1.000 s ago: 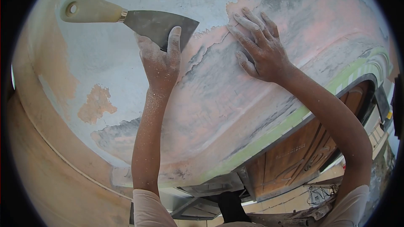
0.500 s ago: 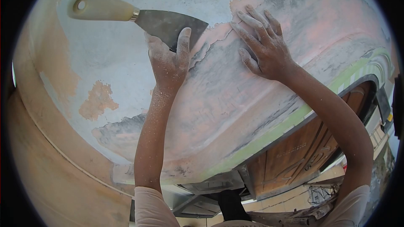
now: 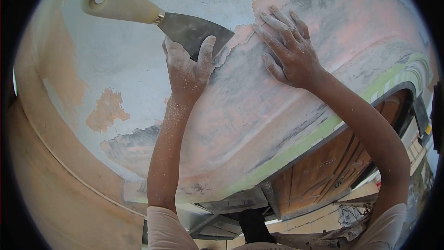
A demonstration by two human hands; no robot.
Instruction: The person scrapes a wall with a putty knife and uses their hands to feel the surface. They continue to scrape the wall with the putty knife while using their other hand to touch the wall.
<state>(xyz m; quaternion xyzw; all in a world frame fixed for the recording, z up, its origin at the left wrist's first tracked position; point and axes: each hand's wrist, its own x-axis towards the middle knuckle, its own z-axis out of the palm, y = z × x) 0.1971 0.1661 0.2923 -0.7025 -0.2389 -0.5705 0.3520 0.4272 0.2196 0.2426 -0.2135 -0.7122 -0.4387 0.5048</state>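
one scraper point(image 3: 189, 28) points right and slightly down, in left hand point(image 3: 187, 70).

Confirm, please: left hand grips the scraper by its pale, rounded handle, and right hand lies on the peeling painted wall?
Not quite: the head view shows the left hand holding the scraper by its grey metal blade, not its handle; the right hand lies on the wall.

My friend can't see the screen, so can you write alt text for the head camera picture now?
A dusty left hand holds a scraper by its blade at a peeling blue, pink and grey wall. The right hand is spread on the wall nearby, and a carved wooden door shows lower down.
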